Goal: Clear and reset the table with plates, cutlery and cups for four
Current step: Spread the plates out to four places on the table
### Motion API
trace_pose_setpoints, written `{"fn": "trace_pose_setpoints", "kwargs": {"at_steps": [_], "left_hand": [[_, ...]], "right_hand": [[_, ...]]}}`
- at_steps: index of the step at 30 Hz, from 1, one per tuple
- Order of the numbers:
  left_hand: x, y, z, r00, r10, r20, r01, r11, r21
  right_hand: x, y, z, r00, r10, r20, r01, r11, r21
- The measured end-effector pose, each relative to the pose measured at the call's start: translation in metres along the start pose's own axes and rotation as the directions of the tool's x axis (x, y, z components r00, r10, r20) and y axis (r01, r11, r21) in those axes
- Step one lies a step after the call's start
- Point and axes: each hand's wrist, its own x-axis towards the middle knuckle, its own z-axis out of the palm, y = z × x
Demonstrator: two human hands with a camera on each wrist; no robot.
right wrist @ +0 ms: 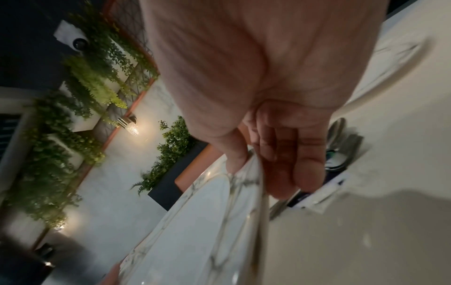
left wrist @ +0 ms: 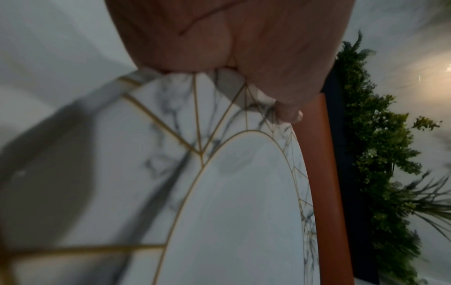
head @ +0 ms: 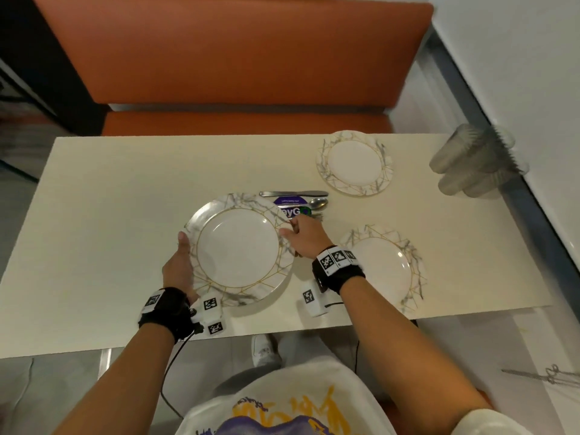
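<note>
Firmly, both hands' grip round plate point(head: 238, 249)

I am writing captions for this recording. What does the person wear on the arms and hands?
Both forearms are bare. Each wrist carries a black band with white square tags printed in black-and-white code patterns, plus a small white tagged block. A thin black cable hangs from the left band. The hands wear no gloves.
</note>
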Motion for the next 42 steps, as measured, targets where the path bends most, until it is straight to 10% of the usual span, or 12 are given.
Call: {"fn": "trace_pose_setpoints", "kwargs": {"at_steps": [9,16,29,42], "left_hand": [[0.022,0.025,-0.037,0.970,0.012,-0.243,-0.036,0.995,-0.094],[0.027,0.026,-0.058,0.896,0.041,-0.441,-0.100,0.989,-0.110],[0.041,0.031,-0.051,0.894,0.004,-0.448,-0.121,0.965,-0.233],[0.052,0.030,-0.050,0.901,0.048,-0.431,-0.146,0.970,-0.197]], "right_hand": [[0.103,-0.067,0.003,0.993,-0.114,-0.002,0.114,0.991,-0.072],[0.201,-0.077,0.015,0.991,0.088,-0.099,-0.079,0.993,0.090],[0.261,-0.077,0.052,0.952,0.299,0.060,-0.304,0.938,0.163],[0.245,-0.094,0.050,0.963,0.268,-0.006,-0.259,0.935,0.242]]}}
